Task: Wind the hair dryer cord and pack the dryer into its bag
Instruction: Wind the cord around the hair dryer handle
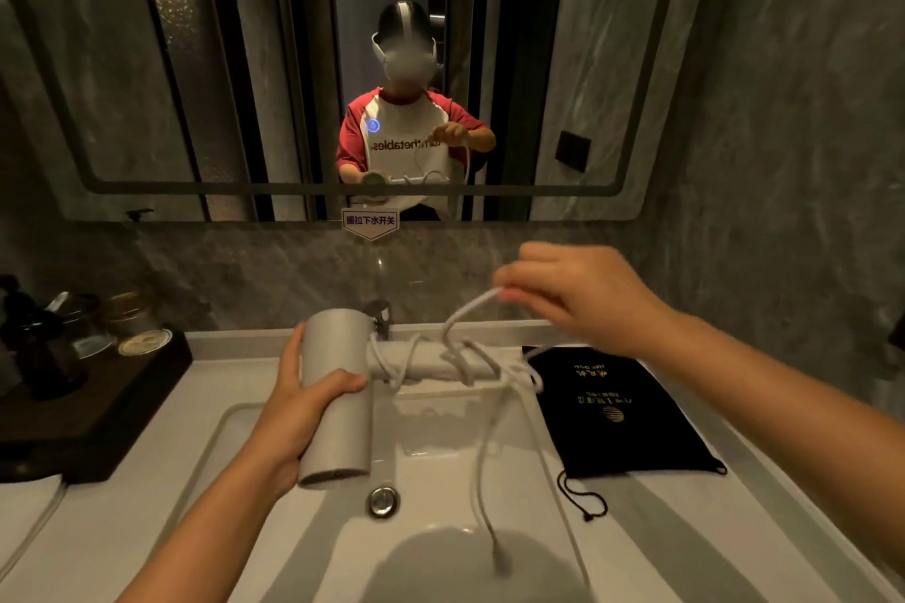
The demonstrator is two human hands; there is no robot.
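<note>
Over the sink [303, 431], your left hand [298, 399] grasps the dryer [338, 387], right hand [583, 294] pinching the cord [470, 309]; few wraps done, bag [617, 416] unpacked.

My white bathroom bench [147, 446] with its built-in rectangular basin [440, 480] and round chrome drain plug [382, 501]. A flat black drawstring fabric bag with gold lettering [622, 416] lies on the bench right of the basin, its cord trailing toward me. At left, a dark wooden tray [98, 411] of toiletries sits on the bench.
</note>
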